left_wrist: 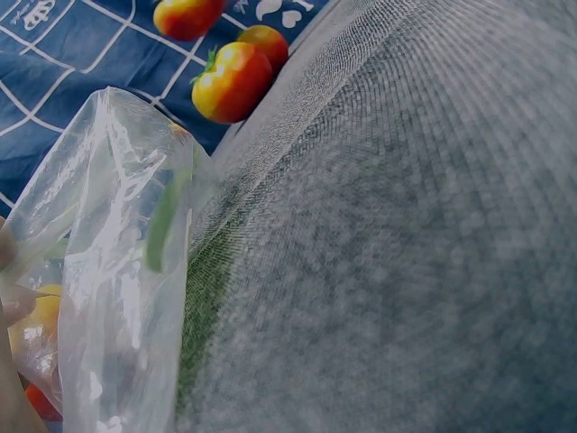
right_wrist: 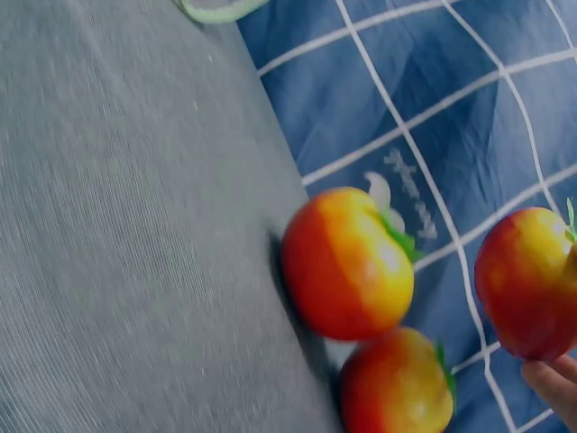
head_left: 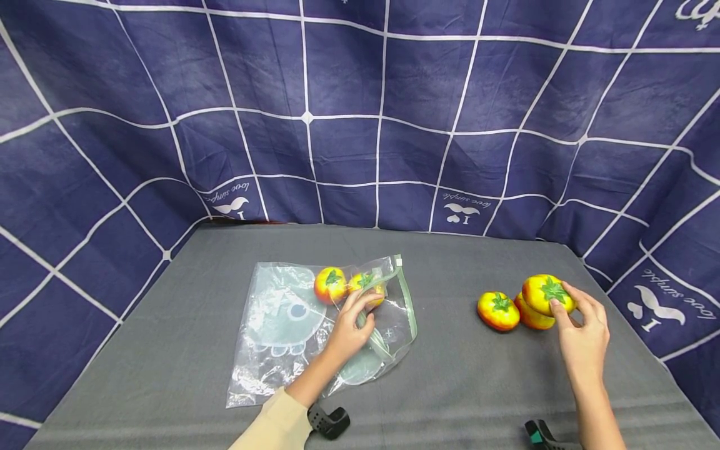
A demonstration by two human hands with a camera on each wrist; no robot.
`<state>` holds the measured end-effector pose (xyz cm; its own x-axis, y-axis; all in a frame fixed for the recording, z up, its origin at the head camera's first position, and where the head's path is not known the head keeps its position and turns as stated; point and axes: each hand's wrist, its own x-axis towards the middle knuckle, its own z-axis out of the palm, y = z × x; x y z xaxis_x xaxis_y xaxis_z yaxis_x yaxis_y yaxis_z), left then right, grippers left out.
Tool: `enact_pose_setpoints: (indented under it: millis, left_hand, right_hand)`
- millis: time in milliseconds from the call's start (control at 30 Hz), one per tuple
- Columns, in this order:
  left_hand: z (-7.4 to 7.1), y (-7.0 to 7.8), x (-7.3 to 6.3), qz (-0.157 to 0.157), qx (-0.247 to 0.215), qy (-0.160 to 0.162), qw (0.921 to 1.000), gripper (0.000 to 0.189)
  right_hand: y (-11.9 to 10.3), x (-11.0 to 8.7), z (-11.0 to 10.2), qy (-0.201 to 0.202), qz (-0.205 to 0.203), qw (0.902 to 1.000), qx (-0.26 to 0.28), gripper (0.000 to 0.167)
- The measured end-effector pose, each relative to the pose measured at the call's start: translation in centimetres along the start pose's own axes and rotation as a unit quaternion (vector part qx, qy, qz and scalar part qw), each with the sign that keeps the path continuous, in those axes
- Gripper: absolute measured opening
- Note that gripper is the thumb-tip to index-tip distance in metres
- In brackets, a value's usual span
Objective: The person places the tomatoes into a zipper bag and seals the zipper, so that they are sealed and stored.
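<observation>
My right hand [head_left: 585,331] holds a red-and-yellow tomato [head_left: 540,290] with a green leafy top, raised above the table at the right. Just below and left of it, two more tomatoes, a left one [head_left: 495,315] and a partly covered one [head_left: 533,319], sit side by side. On the left half lies a clear zip bag [head_left: 264,369] with a pale blue print and a green zip edge. My left hand [head_left: 345,328] grips the bag by its mouth, which gapes to the right. Inside are two tomatoes, one in plain sight [head_left: 328,289] and one partly behind my fingers.
The table [head_left: 450,387] has a grey cloth cover. A dark blue curtain [head_left: 349,150] with white grid lines hangs behind it and at both sides. A white slider [head_left: 398,260] sits at the far end of the bag's zip. Dark straps are on both wrists.
</observation>
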<state>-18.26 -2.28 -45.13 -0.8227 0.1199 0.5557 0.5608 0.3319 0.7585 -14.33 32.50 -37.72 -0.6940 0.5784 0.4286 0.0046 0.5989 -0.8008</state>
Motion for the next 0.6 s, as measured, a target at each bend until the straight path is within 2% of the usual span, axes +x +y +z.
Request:
enact_pose_setpoints:
  millis: [233, 600]
  left_hand:
    - [0.0, 0.0, -0.1, -0.003, -0.003, -0.001, 1.0000, 0.046]
    - [0.0, 0.0, 0.0, -0.001, 0.001, -0.001, 1.0000, 0.044]
  right_hand:
    - [-1.7, -1.3, 1.0, -0.024, -0.055, 0.9979, 0.022, 0.034]
    - [-3.2, -3.9, 3.5, -0.102, -0.105, 0.9885, 0.037, 0.036]
